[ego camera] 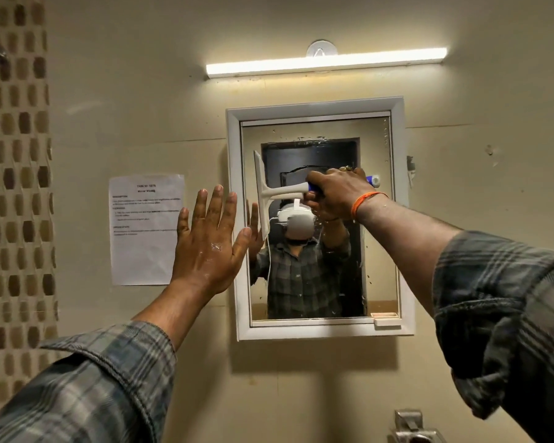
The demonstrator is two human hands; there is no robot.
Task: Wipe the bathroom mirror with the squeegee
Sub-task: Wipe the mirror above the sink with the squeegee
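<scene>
A white-framed bathroom mirror [378, 251] hangs on the beige wall, with wet streaks near its top. My right hand [336, 193] grips the blue handle of a white squeegee [263, 193]. The squeegee's blade stands vertical against the left part of the glass. My left hand [210, 241] is flat and open, fingers spread, at the mirror's left frame edge. It looks wet on the back. The glass reflects a person in a plaid shirt with both arms raised.
A printed paper sheet [144, 231] is stuck to the wall left of the mirror. A lit tube light [327, 63] runs above it. Mosaic tiles [13, 187] cover the far left wall. A metal tap fitting [413, 426] shows at the bottom right.
</scene>
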